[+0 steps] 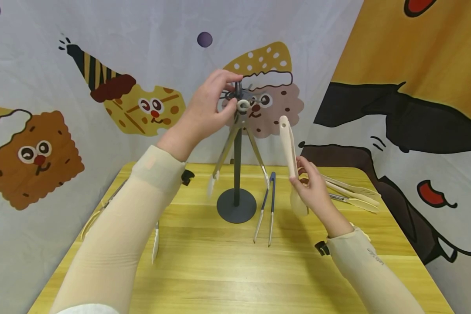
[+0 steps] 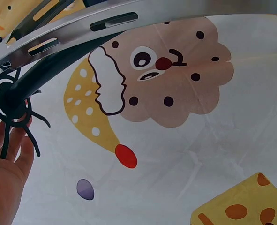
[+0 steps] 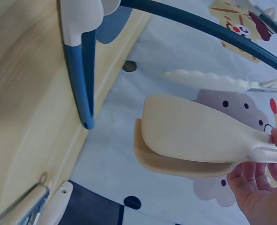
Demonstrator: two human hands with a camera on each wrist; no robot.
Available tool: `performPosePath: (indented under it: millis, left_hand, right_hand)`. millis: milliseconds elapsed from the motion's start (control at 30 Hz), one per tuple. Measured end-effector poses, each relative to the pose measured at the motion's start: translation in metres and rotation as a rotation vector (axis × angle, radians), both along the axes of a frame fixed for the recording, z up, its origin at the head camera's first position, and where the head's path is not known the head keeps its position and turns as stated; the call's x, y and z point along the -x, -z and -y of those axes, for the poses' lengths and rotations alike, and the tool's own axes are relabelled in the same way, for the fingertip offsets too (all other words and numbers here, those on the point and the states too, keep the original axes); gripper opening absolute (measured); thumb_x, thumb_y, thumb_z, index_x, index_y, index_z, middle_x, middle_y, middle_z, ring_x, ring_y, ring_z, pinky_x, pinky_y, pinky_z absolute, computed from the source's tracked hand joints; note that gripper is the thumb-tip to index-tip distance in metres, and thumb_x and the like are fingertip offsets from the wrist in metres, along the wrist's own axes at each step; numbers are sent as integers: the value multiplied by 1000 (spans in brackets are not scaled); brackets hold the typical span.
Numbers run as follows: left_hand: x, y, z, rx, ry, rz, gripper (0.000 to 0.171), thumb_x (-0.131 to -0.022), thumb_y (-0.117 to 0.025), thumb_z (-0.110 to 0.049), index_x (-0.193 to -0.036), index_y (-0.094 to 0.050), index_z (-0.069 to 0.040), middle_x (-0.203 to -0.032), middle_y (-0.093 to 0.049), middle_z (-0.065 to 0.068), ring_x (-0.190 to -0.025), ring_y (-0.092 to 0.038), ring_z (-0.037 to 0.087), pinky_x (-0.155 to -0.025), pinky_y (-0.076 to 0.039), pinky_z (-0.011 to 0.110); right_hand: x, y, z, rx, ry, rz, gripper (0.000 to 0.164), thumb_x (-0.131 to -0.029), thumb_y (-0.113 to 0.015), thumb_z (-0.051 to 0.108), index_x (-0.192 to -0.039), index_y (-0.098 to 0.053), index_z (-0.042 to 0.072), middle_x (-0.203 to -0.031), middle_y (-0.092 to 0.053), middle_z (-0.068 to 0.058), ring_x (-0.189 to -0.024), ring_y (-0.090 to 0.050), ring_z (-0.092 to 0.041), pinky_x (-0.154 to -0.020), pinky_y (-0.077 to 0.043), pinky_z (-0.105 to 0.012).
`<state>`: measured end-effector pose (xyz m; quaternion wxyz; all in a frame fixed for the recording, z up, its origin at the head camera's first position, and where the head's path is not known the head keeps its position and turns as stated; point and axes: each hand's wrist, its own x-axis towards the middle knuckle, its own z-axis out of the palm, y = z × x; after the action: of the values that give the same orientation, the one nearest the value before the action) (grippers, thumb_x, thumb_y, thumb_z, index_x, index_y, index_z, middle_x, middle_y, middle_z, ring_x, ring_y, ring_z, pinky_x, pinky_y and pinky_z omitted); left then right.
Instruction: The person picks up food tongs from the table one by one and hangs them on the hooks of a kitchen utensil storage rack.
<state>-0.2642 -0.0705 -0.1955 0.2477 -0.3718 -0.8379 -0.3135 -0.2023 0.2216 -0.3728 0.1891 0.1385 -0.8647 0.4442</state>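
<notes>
My left hand (image 1: 209, 102) holds the top of a dark utensil stand (image 1: 237, 174), its fingers and thumb around the hooked hub. In the left wrist view, curved hooks fan out from the hub (image 2: 9, 101) beside the fingers. A pair of metal tongs (image 1: 253, 144) hangs from the stand, arms spread and pale-tipped. To the stand's right, my right hand (image 1: 315, 187) grips beige tongs (image 1: 287, 144) in the air, with the holed end up. Their two broad, flat heads (image 3: 194, 126) lie nearly together in the right wrist view.
Blue-handled tongs (image 1: 273, 192) lie on the wooden table (image 1: 204, 270) right of the stand's round base (image 1: 237, 213). Several beige utensils (image 1: 353, 192) lie at the right edge. Other tongs (image 1: 92, 222) lie at left, partly behind my left arm. A cartoon-printed cloth (image 1: 161, 35) hangs behind.
</notes>
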Motion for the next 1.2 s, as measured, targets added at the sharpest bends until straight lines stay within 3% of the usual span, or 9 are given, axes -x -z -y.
performPosePath:
  millis: [300,467,600,767,867,1067,1200]
  left_hand:
    - [-1,1,2,-6,13,-1,42,-94,-51,-13,-135,-48,-10,-134,-47,4,-112,-53,13,-98,-42,29]
    - [-1,1,2,-10,11,1,42,-94,-51,-13,-135,-47,-10,-135,-46,4,-113,-53,13,-99,-42,30]
    - [-1,2,2,-8,9,3,42,-94,-51,-14,-136,-47,-11,-135,-46,4,-113,-53,12,-98,-42,28]
    - [-1,2,2,-15,19,1,42,-94,-51,-13,-135,-47,-10,-134,-46,5,-113,-53,12,-97,-42,26]
    - [-1,2,2,-15,16,-2,42,-94,-51,-12,-135,-47,-10,-134,-46,5,-112,-53,13,-97,-41,26]
    - [-1,2,2,-10,12,-8,42,-94,-51,-13,-135,-47,-10,-134,-47,5,-112,-53,13,-98,-41,26]
    - [-1,2,0,-10,10,-10,42,-94,-51,-13,-135,-47,-10,-134,-47,5,-112,-53,13,-98,-41,26]
  right_hand:
    - [-6,-13,9,17,3,-61,54,-88,-65,7,-138,-47,11,-115,-55,-13,-98,-53,-18,-73,-46,-12]
    - [-10,-24,17,40,1,-72,52,-88,-64,5,-137,-48,4,-114,-55,-18,-97,-53,-21,-73,-45,-9]
    - [-21,-42,27,53,-3,-71,47,-89,-61,1,-134,-48,-4,-113,-53,-24,-96,-53,-24,-76,-44,-8]
    - [-30,-53,34,48,-21,-90,46,-90,-58,-2,-133,-46,-9,-117,-52,-28,-97,-51,-8,-80,-44,-7]
    - [-29,-52,35,78,-59,-112,47,-88,-58,-6,-133,-44,-11,-120,-51,-30,-97,-49,-1,-82,-44,-6]
    - [-15,-37,30,164,-123,-140,50,-86,-58,-11,-134,-45,-10,-121,-50,-28,-99,-50,-8,-84,-46,-9]
    - [-9,-34,30,187,-155,-165,51,-87,-58,-9,-136,-45,-6,-122,-51,-24,-100,-50,-6,-84,-46,-10]
